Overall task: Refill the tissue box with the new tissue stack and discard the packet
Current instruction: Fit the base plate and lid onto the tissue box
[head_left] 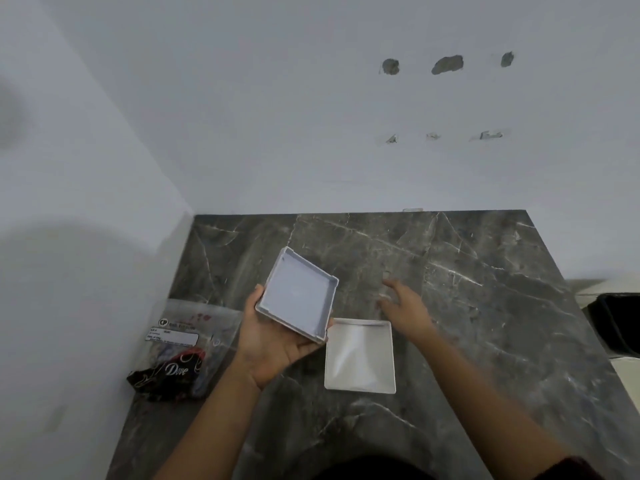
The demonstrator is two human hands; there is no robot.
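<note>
My left hand (273,337) holds a shallow white square tissue box part (298,296) tilted up, its empty inside facing me. A second white square box part (360,355) lies flat on the dark marble counter (467,289), just right of my left hand. My right hand (403,303) hovers open above the counter, just beyond that flat part, touching nothing. A clear plastic packet (183,344) with a white label and a dark "Dove" wrapper inside it lies at the counter's left edge by the wall.
A white wall rises behind the counter and along its left side. A black bin (620,323) stands off the counter's right edge. The counter's right edge runs diagonally toward me.
</note>
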